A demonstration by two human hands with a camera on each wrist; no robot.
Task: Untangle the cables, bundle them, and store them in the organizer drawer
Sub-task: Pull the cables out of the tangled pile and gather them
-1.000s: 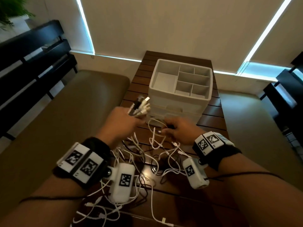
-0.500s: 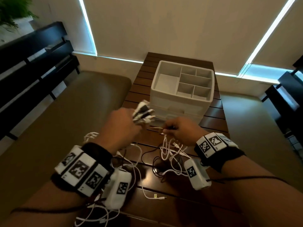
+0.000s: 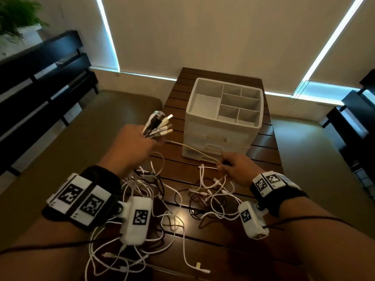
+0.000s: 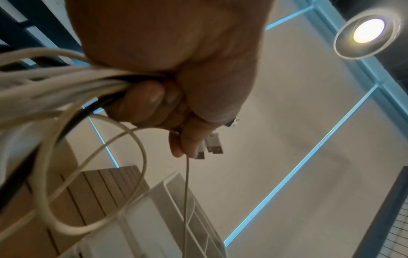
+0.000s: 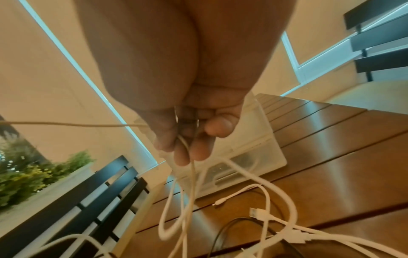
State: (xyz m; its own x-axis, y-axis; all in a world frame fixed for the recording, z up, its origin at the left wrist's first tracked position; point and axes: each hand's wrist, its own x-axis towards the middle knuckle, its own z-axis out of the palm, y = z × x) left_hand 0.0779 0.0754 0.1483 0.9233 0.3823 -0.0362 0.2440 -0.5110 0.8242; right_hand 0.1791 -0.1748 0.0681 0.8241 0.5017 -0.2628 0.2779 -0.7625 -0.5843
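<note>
My left hand (image 3: 140, 142) is raised over the table's left side and grips a bunch of white and black cables, their USB plugs (image 3: 160, 124) sticking up past the fist. The left wrist view shows the fingers (image 4: 152, 103) curled round that bunch. One white cable (image 3: 192, 149) runs taut from it to my right hand (image 3: 233, 167), which pinches it just in front of the white organizer (image 3: 223, 118); the right wrist view shows the cable (image 5: 189, 157) passing between the fingertips. More tangled cables (image 3: 211, 191) lie on the table beneath both wrists. The organizer's drawers look closed.
The dark slatted wooden table (image 3: 263, 142) is narrow, with olive cushioned seats (image 3: 81, 138) on both sides. Black slatted benches (image 3: 40, 78) stand at the far left and right. A potted plant (image 3: 16, 19) sits at the top left. Blinds cover the windows behind.
My left hand has lifted the bunch of plugs higher and leftward. My right hand has moved right, drawing one white cable taut between the hands. The view has shifted slightly.
</note>
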